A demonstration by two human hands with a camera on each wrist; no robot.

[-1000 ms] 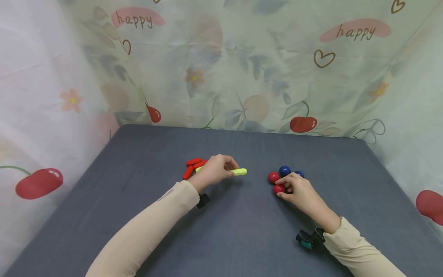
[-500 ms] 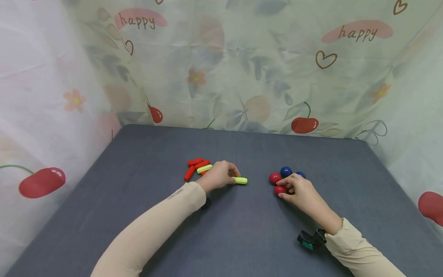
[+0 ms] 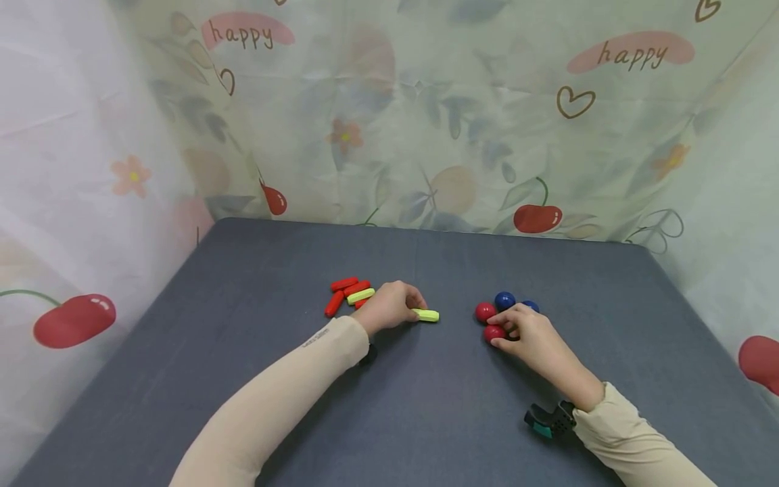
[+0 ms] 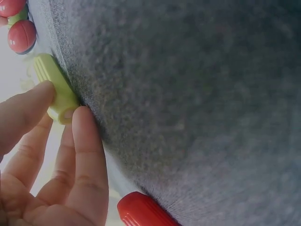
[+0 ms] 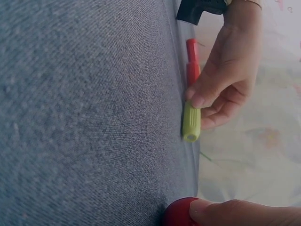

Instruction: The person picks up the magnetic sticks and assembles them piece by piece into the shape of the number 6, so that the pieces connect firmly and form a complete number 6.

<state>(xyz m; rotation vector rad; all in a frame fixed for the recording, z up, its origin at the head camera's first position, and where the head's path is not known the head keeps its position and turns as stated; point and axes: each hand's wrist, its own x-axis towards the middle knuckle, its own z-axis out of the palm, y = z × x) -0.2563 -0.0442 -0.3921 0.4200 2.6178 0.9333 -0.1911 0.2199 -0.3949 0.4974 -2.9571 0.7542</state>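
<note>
In the head view my left hand (image 3: 392, 304) pinches a short yellow ribbed building stick (image 3: 429, 316) by its near end, close over the dark cloth. Thumb and fingers show on the stick (image 4: 56, 89) in the left wrist view, and its far end points towards the balls. My right hand (image 3: 526, 335) holds a glossy red ball (image 3: 494, 333) between thumb and index finger. Just beyond sits a second red ball (image 3: 485, 312), beside a blue ball (image 3: 504, 301). Another blue ball (image 3: 531, 306) is partly hidden behind my right hand.
Several red sticks (image 3: 333, 304) lie in a loose cluster behind my left hand, with another yellow stick (image 3: 361, 296) among them. Everything rests on a dark grey cloth-covered table (image 3: 402, 419). A patterned curtain (image 3: 389, 122) surrounds its back and sides.
My left hand has moved the yellow stick down and slightly towards me, uncovering more of the stick cluster. My right hand stays at the red ball.
</note>
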